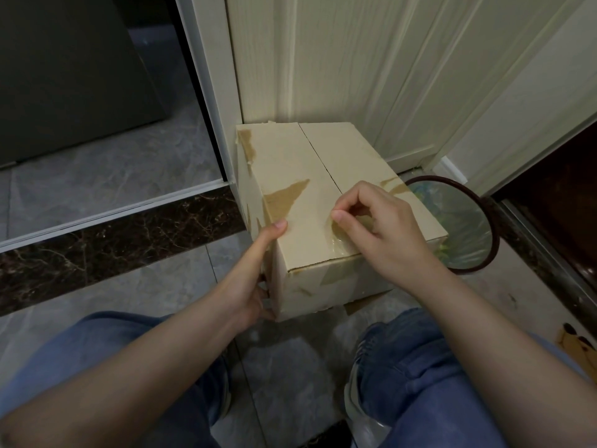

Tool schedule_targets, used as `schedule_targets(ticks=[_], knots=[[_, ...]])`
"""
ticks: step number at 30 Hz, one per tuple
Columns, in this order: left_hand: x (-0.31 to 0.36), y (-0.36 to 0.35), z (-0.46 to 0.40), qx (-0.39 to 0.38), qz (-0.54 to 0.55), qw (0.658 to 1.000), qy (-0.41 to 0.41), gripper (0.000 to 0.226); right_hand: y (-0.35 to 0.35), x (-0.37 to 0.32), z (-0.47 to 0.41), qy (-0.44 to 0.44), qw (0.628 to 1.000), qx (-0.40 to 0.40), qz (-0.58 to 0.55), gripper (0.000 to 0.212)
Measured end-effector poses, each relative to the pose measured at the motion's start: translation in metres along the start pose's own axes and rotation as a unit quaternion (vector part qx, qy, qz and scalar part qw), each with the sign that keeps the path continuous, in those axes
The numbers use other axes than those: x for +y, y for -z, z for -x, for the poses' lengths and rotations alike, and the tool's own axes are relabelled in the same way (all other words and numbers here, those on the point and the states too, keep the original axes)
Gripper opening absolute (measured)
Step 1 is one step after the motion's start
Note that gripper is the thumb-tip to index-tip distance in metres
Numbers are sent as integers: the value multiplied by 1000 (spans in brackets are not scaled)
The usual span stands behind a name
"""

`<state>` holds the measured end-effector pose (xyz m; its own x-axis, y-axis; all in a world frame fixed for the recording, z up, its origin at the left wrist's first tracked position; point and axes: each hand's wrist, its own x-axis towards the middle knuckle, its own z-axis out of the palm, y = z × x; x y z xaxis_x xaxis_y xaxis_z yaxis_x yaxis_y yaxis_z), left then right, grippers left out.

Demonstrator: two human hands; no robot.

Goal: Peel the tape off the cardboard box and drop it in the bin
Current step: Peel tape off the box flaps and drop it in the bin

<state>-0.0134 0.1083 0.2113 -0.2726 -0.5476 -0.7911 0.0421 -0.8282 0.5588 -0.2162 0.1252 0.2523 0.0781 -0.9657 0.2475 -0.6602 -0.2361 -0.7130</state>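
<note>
Right hand [384,227] pinches tape [342,236] on cardboard box [290,163]; lined bin [484,227] beside.

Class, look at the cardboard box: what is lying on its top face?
On the cardboard box: clear tape that the right hand pinches, torn brown patches, and the left hand's thumb. The tape beneath the right hand is hidden.

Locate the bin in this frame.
In the head view, the round dark-rimmed bin with a clear liner stands on the floor to the right, directly behind the tan cardboard box, below the pale wooden door.
</note>
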Motion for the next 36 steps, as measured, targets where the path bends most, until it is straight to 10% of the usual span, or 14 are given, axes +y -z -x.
schedule_targets(ticks=[10, 20, 27, 36], knots=[[1, 0, 3, 12, 0, 1000, 1, 124, -1, -4, 2, -81, 995, -4, -57, 6], [0, -3, 2, 13, 3, 1000, 6, 126, 4, -8, -1, -145, 961, 34, -234, 59], [0, -7, 7, 12, 18, 1000, 6, 129, 3, -16, 9, -110, 981, 129, -89, 41], [1, -32, 14, 34, 43, 998, 12, 47, -1, -22, 27, -137, 982, 62, 119, 46]])
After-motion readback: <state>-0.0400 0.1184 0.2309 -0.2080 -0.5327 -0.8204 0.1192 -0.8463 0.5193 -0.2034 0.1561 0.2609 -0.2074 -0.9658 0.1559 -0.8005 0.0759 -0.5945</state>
